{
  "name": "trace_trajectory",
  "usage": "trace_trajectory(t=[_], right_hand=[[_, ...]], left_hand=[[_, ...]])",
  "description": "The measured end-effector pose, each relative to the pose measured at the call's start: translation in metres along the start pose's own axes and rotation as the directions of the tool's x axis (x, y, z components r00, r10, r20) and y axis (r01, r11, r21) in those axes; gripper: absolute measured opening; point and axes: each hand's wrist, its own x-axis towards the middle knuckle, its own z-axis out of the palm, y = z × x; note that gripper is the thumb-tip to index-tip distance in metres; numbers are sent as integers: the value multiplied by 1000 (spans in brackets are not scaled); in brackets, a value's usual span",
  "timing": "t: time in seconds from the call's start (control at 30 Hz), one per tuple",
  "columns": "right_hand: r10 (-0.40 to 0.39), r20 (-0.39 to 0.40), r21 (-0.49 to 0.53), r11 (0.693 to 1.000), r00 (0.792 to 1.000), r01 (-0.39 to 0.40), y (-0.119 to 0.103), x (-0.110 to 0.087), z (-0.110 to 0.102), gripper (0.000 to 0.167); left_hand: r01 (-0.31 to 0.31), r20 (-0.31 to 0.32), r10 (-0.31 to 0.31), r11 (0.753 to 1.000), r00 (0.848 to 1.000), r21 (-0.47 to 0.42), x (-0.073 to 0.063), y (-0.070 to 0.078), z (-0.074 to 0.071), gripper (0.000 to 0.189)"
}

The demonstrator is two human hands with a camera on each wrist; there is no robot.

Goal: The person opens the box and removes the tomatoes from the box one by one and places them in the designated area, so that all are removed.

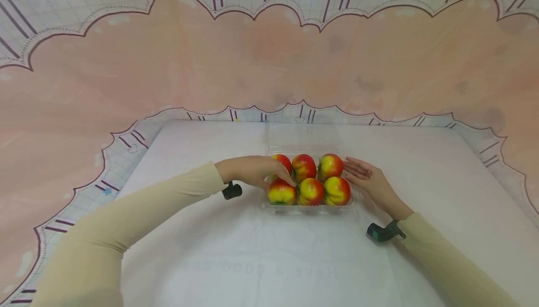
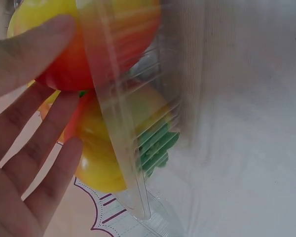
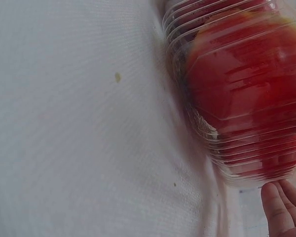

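Six-compartment counting aside, several red-and-yellow, tomato-like fruits fill a clear plastic box (image 1: 310, 208) in two rows in the head view. My left hand (image 1: 257, 169) reaches over its left side, partly hiding the far left fruit (image 1: 281, 159). In the left wrist view, its thumb rests on the near left fruit (image 2: 121, 37), and its fairly straight fingers reach toward the fruit with a green leafy top (image 2: 96, 163). My right hand (image 1: 375, 185) stands at the box's right end, fingers extended; in the right wrist view its fingertips (image 3: 274, 197) appear to touch the ribbed wall.
The box's clear lid (image 1: 301, 135) stands raised behind the fruits. A white cloth (image 1: 202, 269) covers the table, with a patterned pink curtain (image 1: 269, 63) at the back. Dark cameras (image 1: 232, 190) are strapped at both wrists.
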Motion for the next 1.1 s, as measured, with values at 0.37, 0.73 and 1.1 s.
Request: trace_trajectory(t=[0.37, 0.73, 1.1], right_hand=[[5, -3, 7, 1000, 1000, -5, 1, 0, 1, 59], [12, -5, 3, 1000, 1000, -12, 0, 0, 0, 60], [6, -7, 8, 1000, 1000, -6, -1, 0, 1, 59]], left_hand=[[76, -75, -69, 994, 995, 82, -9, 10, 8, 51], [121, -171, -133, 989, 976, -83, -10, 12, 21, 53], [139, -210, -172, 976, 962, -165, -8, 9, 31, 62]])
